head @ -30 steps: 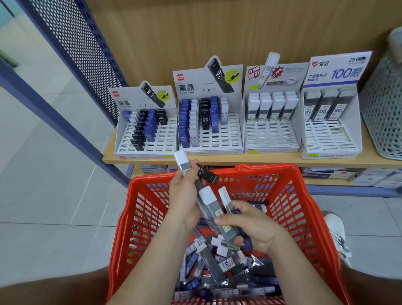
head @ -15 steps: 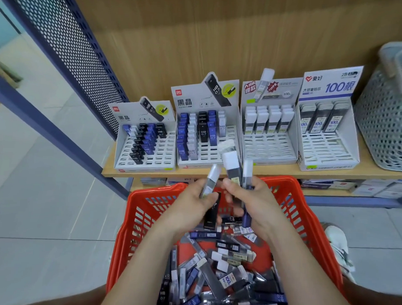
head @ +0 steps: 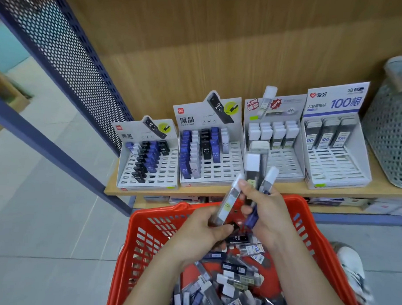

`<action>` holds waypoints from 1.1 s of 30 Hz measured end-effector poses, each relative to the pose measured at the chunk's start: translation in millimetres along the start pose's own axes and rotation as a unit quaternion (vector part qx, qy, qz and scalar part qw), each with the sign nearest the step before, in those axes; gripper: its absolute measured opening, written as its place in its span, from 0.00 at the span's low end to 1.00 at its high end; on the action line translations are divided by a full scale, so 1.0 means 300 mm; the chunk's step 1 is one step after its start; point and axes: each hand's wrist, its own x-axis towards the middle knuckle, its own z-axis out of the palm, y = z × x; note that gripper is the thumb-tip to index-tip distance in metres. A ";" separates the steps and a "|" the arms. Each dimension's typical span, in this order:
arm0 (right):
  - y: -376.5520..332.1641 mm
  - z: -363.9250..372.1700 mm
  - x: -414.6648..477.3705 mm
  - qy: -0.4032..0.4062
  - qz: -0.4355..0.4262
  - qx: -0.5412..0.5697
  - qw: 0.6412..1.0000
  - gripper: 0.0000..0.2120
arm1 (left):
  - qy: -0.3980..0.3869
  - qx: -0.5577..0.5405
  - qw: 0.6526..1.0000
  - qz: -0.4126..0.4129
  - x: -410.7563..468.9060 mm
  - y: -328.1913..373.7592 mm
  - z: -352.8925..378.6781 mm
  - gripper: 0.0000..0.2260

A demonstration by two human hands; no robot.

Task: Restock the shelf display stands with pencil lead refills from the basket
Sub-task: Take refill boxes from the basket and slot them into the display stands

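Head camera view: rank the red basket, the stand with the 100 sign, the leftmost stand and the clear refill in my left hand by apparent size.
1. red basket, though it's nearest the camera.
2. stand with the 100 sign.
3. leftmost stand.
4. clear refill, gripped by the left hand.

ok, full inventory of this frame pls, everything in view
display stands: four, white, side by side on the shelf, part filled
shelf: one, light wood, under the stands
red shopping basket: one, in front of the shelf, under the hands
loose refill cases: many, black, blue and white-capped, piled in the red basket
grey basket: one, perforated, right end of the shelf
mesh panel: one, dark blue, left of the stands
shoe: one, white, on the floor right of the red basket
left hand: holds one clear refill case
right hand: holds a bundle of refill cases, white-capped and blue
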 end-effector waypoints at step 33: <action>-0.117 -0.210 0.149 0.028 -0.002 0.013 1.000 0.13 | 0.195 0.045 0.963 0.181 0.538 0.316 -0.010 0.05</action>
